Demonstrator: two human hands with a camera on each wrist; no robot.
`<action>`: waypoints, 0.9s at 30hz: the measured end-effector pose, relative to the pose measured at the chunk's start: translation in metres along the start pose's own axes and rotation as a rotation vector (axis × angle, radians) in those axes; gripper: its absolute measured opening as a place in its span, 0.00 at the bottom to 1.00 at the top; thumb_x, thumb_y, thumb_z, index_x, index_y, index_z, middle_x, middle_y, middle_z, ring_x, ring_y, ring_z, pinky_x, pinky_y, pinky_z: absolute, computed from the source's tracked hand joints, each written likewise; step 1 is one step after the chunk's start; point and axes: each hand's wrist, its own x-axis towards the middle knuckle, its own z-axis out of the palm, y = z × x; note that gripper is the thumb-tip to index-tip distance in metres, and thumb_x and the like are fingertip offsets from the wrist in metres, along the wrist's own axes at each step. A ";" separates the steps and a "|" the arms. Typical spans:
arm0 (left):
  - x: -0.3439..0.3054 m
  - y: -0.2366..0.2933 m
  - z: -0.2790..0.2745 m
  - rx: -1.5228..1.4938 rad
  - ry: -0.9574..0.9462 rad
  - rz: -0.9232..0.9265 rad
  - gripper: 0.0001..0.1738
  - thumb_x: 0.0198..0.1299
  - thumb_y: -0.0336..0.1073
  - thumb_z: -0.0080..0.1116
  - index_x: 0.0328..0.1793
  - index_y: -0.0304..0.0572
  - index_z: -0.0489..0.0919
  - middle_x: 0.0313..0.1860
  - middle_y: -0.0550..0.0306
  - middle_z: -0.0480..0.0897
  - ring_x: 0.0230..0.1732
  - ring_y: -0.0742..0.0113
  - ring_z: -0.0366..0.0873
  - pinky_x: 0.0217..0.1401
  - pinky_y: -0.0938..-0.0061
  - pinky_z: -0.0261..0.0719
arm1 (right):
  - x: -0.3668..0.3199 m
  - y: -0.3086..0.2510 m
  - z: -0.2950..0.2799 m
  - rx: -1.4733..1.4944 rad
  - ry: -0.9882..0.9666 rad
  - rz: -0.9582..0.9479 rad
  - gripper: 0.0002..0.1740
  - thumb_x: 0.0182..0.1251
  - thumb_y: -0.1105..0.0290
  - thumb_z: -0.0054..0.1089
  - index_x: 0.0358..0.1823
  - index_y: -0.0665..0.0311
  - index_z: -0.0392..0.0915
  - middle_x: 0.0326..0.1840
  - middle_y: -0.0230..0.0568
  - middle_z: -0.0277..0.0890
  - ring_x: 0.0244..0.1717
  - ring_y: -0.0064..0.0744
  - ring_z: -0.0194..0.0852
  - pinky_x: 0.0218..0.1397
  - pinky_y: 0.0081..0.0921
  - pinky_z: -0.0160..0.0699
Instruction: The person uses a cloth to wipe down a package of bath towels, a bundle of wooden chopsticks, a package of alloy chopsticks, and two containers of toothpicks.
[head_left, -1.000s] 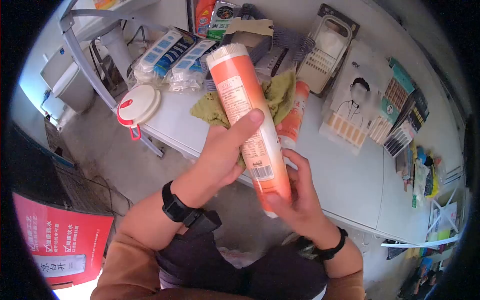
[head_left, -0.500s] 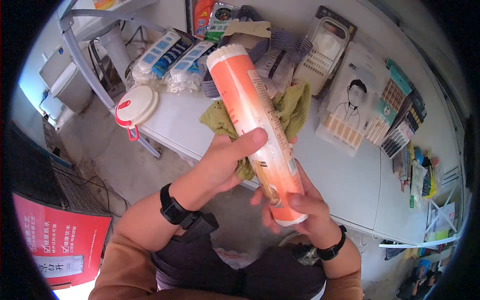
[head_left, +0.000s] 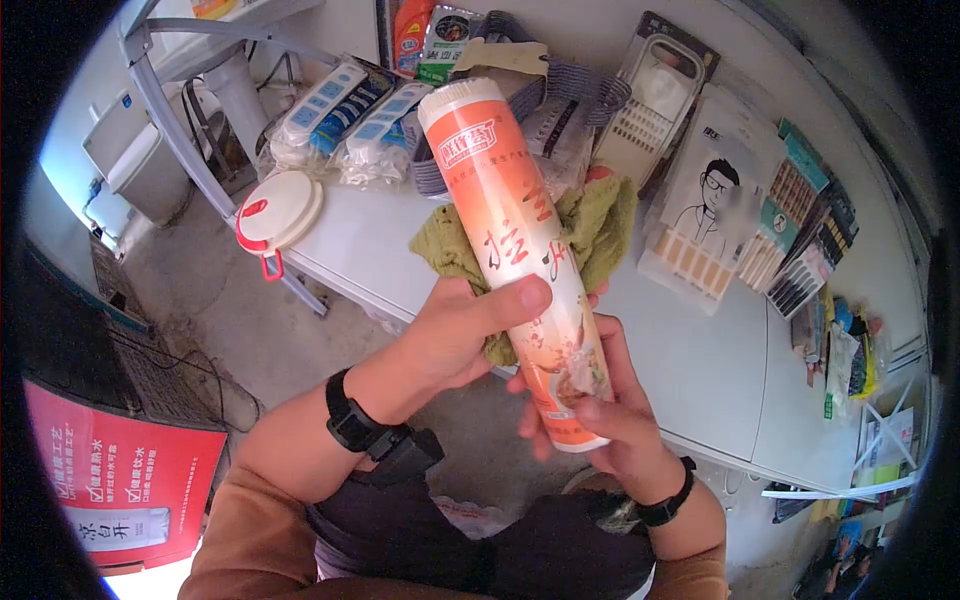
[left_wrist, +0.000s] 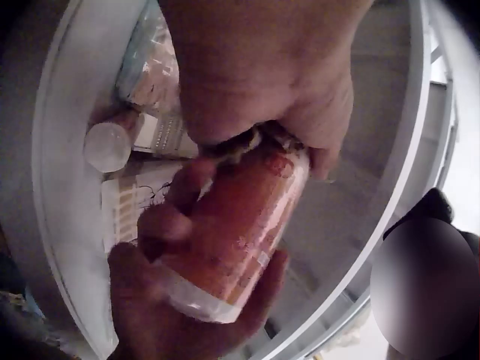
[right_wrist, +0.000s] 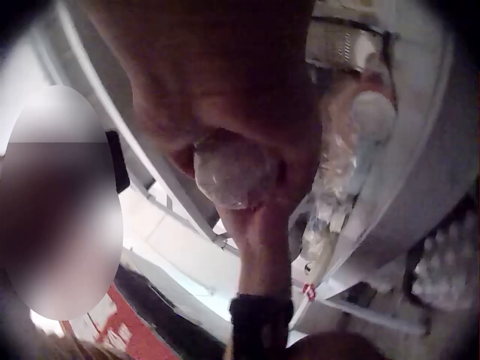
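Note:
A round orange-and-white pack of dried noodles [head_left: 520, 260] is held tilted over the table's front edge in the head view, its printed front with large characters facing up. My left hand [head_left: 465, 325] grips it around the middle, thumb across the front. A green cloth [head_left: 598, 225] lies behind the pack, spreading out on both sides. My right hand [head_left: 628, 430] holds the lower end, thumb on top and fingers curled beneath. In the left wrist view the right fingers wrap the pack's white end [left_wrist: 199, 296]. The right wrist view shows a round end [right_wrist: 234, 176] between the hands.
On the white table [head_left: 690, 380] stand wrapped power strips [head_left: 320, 110], a round white container with a red clasp [head_left: 280, 212], grey hangers [head_left: 595, 95], a grater [head_left: 655, 100] and a flat package with a drawn figure [head_left: 705, 200]. A red box [head_left: 130, 480] is at lower left.
The pack has turned about its long axis, from the barcode side to the front print. Its lower end has shifted slightly right, and the right fingers have moved around beneath it.

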 end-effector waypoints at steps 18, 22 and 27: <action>0.020 -0.010 -0.010 0.224 0.443 0.220 0.16 0.71 0.36 0.45 0.61 0.41 0.71 0.54 0.51 0.78 0.48 0.65 0.79 0.42 0.72 0.80 | 0.016 0.002 -0.022 -0.406 0.565 -0.430 0.31 0.62 0.67 0.63 0.63 0.69 0.61 0.51 0.42 0.74 0.44 0.27 0.76 0.37 0.25 0.82; 0.018 -0.010 -0.006 0.233 0.467 0.152 0.12 0.71 0.34 0.44 0.57 0.44 0.74 0.48 0.57 0.79 0.42 0.73 0.77 0.34 0.78 0.74 | 0.031 -0.009 -0.049 -0.379 0.753 -0.496 0.27 0.63 0.68 0.62 0.61 0.70 0.65 0.50 0.41 0.75 0.47 0.26 0.75 0.46 0.24 0.79; 0.020 -0.014 -0.010 0.241 0.425 0.127 0.12 0.71 0.35 0.45 0.55 0.44 0.74 0.45 0.59 0.79 0.40 0.74 0.75 0.34 0.78 0.74 | 0.043 -0.007 -0.077 -0.252 0.769 -0.483 0.23 0.64 0.69 0.61 0.58 0.71 0.68 0.52 0.41 0.75 0.49 0.26 0.76 0.51 0.23 0.76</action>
